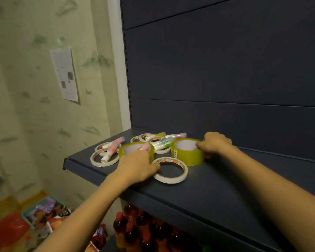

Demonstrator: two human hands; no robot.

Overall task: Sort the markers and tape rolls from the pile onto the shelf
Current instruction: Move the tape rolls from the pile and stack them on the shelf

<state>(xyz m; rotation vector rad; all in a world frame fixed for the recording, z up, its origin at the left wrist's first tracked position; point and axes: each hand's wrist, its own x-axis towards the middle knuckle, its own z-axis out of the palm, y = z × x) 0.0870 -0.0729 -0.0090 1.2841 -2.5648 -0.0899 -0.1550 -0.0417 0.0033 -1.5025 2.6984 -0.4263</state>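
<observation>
The wide yellow-green tape roll (188,155) stands flat on the dark blue shelf (216,193), near the back panel. The right hand (216,144) pinches its far wall, thumb inside the core and the fingers curled round the outside. A second wide yellow-green roll (133,149) sits to its left, with a pink marker (145,146) lying across its rim. The left hand (136,165) lies palm down against this roll's near side, fingers bent at the rim; whether they grip the roll or only rest on it cannot be told. The thumb of that hand touches a thin white tape ring (171,179) lying flat at the front, just beside both wide rolls.

Behind and to the left lies the rest of the pile: more thin white rings (98,161), a pink-capped marker (116,142) resting over them, and a cluster of pastel markers (162,144) on further rings between the two wide rolls.

Below the shelf stand bottles of red drink (135,230). On the floor at left is a green basket (28,211) of packets. A printed sheet (65,74) hangs on the patterned wall
</observation>
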